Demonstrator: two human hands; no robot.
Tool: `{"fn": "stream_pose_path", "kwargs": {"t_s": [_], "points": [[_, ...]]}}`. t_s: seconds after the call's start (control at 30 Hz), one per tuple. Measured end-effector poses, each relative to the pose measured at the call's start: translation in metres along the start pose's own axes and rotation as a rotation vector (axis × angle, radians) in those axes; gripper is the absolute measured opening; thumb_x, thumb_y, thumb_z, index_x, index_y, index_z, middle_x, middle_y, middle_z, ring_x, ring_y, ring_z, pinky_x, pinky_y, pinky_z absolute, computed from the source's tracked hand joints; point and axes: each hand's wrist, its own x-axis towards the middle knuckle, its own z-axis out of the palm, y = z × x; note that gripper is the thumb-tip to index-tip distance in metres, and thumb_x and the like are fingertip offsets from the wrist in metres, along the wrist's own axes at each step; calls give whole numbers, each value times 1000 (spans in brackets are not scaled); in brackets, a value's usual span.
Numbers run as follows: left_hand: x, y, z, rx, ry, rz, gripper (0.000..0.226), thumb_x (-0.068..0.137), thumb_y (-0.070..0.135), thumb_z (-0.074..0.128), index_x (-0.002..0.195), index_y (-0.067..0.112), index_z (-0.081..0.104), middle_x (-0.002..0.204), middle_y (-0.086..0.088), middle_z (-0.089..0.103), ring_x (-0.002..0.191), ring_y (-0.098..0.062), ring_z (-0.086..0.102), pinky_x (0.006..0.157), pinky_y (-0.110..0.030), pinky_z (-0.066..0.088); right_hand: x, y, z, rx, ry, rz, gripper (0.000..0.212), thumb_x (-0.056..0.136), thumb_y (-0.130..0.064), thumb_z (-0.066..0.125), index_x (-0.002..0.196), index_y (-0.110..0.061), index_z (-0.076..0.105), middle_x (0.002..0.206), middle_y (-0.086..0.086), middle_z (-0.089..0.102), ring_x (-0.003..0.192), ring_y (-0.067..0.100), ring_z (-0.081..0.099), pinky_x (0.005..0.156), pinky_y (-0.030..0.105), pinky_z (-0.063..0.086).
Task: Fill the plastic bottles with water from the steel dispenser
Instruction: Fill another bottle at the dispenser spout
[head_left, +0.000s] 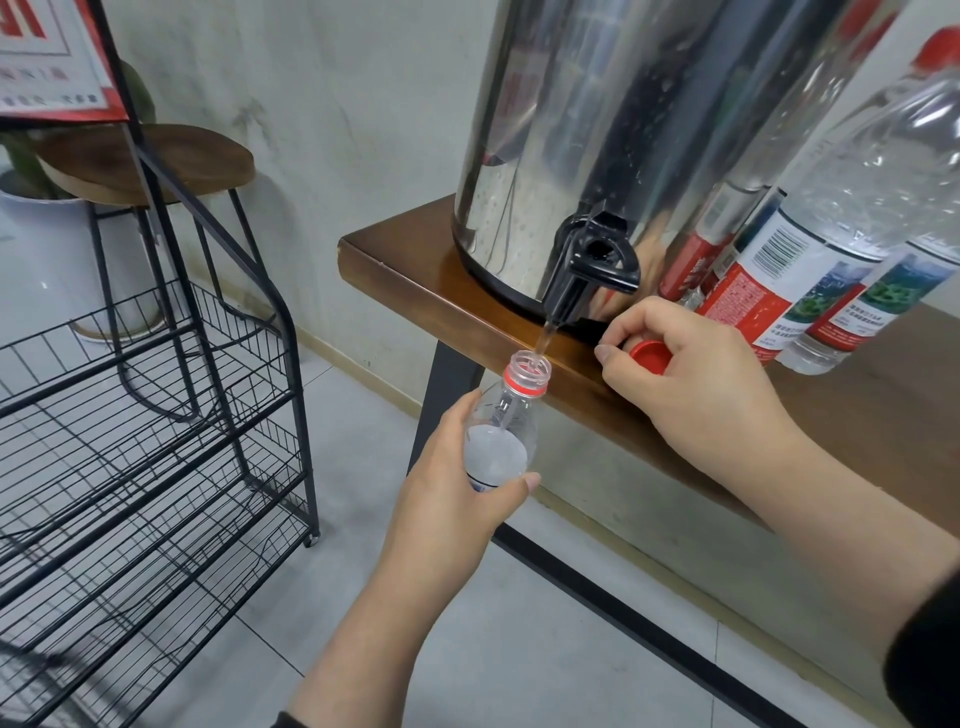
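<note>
Left grip (457, 467) wraps bottle (501, 441) under tap (587, 270) | right grip (691, 374) pinches cap (649, 356)

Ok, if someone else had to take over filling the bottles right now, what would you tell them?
Left hand grips the open bottle under the black tap of the steel dispenser; water is running in.
Right hand rests on the table edge, holding the red cap.
Done: bottle partly filled; two capped bottles stand beside the dispenser.
Left: finish filling, shut the tap, screw the cap on. I can't tell whether more bottles wait.
</note>
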Motion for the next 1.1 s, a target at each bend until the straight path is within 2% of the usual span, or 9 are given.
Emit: {"fn": "stream_pose_path", "kwargs": {"t_s": [0.23, 0.37, 0.47, 0.6, 0.77, 0.97, 1.1], "points": [[-1, 0, 0, 11, -2, 2, 83, 81, 42, 84, 147, 51, 33, 135, 27, 52, 124, -4, 52, 84, -6, 40, 0, 1, 0, 7, 2, -3, 4, 92, -39, 67, 91, -35, 65, 91, -20, 64, 94, -9, 55, 67, 18, 48], [-1, 3, 0, 19, 7, 5, 81, 82, 41, 83, 145, 50, 34, 134, 27, 51, 122, -2, 51, 69, 3, 41, 1, 1, 1, -1, 5, -8, 5, 91, -39, 68, 88, -37, 65, 89, -19, 65, 90, -7, 57, 64, 15, 45], [0, 2, 0, 9, 20, 4, 80, 82, 39, 83, 145, 48, 36, 135, 25, 53, 124, -3, 51, 73, 7, 39, 1, 1, 1, -10, 5, -12, 5, 91, -39, 68, 87, -38, 64, 89, -20, 65, 89, -9, 56, 61, 9, 43], [-1, 3, 0, 17, 33, -12, 80, 82, 41, 83, 146, 48, 35, 137, 24, 52, 125, -4, 51, 70, 1, 41, 1, 2, 1, 13, 9, -8, 4, 91, -40, 67, 88, -37, 65, 91, -19, 65, 91, -6, 56, 68, 20, 48], [-1, 4, -1, 37, 26, -2, 81, 83, 41, 82, 147, 48, 34, 141, 27, 49, 128, 0, 46, 75, 3, 35, 1, 1, 1, 9, -1, -2, 4, 91, -40, 67, 90, -38, 65, 92, -19, 65, 91, -6, 57, 66, 19, 46], [-2, 5, 0, 40, 30, 3, 81, 83, 43, 82, 147, 49, 33, 143, 26, 49, 132, -3, 47, 92, -14, 38, 0, 0, 1, 12, 5, 1, 4, 91, -40, 67, 89, -37, 65, 91, -19, 65, 91, -6, 56, 67, 20, 46], [-2, 5, 0, 48, 23, -3, 80, 83, 43, 82, 146, 49, 33, 139, 27, 49, 126, -1, 47, 85, -8, 37, 0, 0, 1, 11, 2, 3, 4, 91, -40, 67, 89, -37, 65, 92, -19, 64, 92, -6, 56, 69, 23, 49]]}}
